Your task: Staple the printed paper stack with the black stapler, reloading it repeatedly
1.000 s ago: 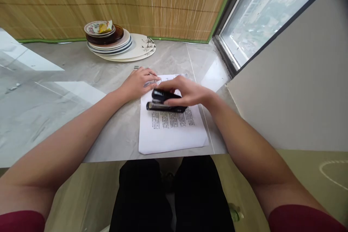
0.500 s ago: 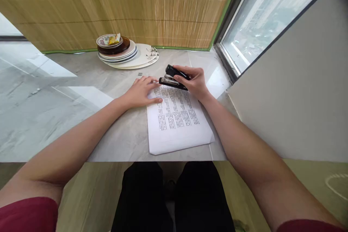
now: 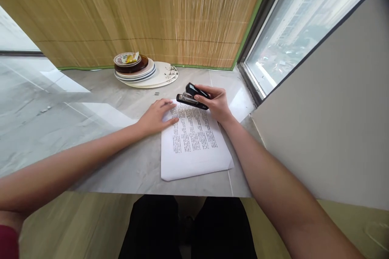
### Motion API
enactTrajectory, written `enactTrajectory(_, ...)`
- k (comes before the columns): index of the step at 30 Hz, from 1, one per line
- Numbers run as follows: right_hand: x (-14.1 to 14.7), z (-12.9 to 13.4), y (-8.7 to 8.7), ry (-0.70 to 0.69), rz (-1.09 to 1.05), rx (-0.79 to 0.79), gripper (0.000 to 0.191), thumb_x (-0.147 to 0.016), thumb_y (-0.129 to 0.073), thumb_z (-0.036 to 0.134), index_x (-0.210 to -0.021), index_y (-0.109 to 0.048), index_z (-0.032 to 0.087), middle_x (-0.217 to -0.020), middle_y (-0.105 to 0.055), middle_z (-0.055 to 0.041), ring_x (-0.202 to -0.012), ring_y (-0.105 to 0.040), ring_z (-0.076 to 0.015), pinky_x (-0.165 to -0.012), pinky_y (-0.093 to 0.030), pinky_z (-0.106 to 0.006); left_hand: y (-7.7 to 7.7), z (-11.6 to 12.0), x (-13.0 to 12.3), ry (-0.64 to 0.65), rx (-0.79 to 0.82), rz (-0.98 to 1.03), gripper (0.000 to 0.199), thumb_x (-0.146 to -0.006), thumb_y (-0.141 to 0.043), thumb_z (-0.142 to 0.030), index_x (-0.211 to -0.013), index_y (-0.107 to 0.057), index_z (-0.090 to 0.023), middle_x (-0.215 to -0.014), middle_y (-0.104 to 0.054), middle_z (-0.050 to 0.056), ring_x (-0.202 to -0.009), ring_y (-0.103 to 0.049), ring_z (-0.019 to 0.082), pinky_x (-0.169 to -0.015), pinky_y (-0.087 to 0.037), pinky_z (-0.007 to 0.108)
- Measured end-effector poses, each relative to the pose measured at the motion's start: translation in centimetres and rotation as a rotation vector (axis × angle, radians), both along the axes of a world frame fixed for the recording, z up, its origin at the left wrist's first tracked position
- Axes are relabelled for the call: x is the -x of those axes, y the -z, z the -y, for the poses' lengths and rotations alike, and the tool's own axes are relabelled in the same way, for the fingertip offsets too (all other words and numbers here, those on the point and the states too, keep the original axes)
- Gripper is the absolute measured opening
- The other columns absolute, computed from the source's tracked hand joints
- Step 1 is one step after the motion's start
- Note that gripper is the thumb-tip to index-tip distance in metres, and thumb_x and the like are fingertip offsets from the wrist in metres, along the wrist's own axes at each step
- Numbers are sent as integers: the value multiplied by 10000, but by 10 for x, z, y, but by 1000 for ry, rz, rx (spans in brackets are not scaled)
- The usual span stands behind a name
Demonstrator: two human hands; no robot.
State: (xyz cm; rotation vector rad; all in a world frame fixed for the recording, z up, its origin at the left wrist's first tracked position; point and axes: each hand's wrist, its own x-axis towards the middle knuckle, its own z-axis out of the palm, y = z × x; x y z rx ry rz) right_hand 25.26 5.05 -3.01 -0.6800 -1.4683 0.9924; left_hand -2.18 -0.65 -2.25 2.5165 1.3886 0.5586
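Observation:
A printed sheet of paper (image 3: 196, 158), perhaps the top of a thin stack, lies on the grey marble-look counter (image 3: 133, 178). My left hand (image 3: 156, 117) rests at its upper left edge with thumb and fingers spread, the thumb lying on the paper. In my right hand (image 3: 217, 103) is a black stapler (image 3: 193, 96), gripped from the right over the top end of the paper. The stapler's jaws are apart and its front end points left, towards my left fingertips. Whether its base touches the paper I cannot tell.
At the back stands a stack of plates (image 3: 136, 71) with a yellow wrapper (image 3: 132, 57) on top. Small staple strips (image 3: 157, 93) lie on the counter behind my left hand. A bamboo blind (image 3: 136, 12) hangs behind; a window (image 3: 282, 36) and a pale wall (image 3: 331, 101) close off the right.
The whole view has shifted, so the counter sits lower in the picture. My left fingertips have drawn back slightly from the stapler's front end. My right hand keeps hold of the stapler.

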Motion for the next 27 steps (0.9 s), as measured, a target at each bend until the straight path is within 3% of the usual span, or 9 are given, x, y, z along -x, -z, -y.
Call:
enactTrajectory(9,-4,-9,4,139,-107,-38,388,-843,-912,449,-1207,-862,323,-1240,-831,-29,-1193,-781,-271,-1089,-651,-480,3,33,-6,16,-11,-16,458,-1085,-540,-420,-1435,-708,-176,-1606,-620,167,-1486,-589,360,-1277,-450,611)
enactTrajectory(15,0,2,-2,10,108,-68,322,-814,-943,397,-1119,-884,312,-1130,-849,-32,-1075,-794,-254,-999,-665,-456,2,47,-4,73,-79,-30,429,-1076,-570,-385,-1414,-725,-169,-1567,-655,176,-1474,-603,373,-1275,-435,647)
enactTrajectory(18,2,7,-4,-43,181,-132,293,-837,-932,351,-1124,-885,323,-1067,-854,-24,-994,-788,-226,-939,-657,-423,3,52,-4,68,-130,-19,379,-1069,-593,-358,-1361,-757,-181,-1474,-711,170,-1391,-647,387,-1203,-490,649)
enactTrajectory(22,5,10,-4,21,283,-180,233,-840,-928,322,-1069,-893,350,-1076,-861,-13,-966,-778,-224,-919,-637,-424,2,57,-5,54,-144,-44,326,-1070,-593,-349,-1300,-779,-214,-1355,-756,142,-1257,-694,371,-1077,-550,620)
enactTrajectory(27,9,13,-6,58,345,-247,175,-833,-943,311,-997,-899,355,-1067,-868,0,-915,-769,-215,-960,-600,-443,-5,65,-9,36,-132,-65,413,-1026,-659,-447,-1343,-749,-197,-1395,-723,156,-1284,-667,385,-1084,-525,624)
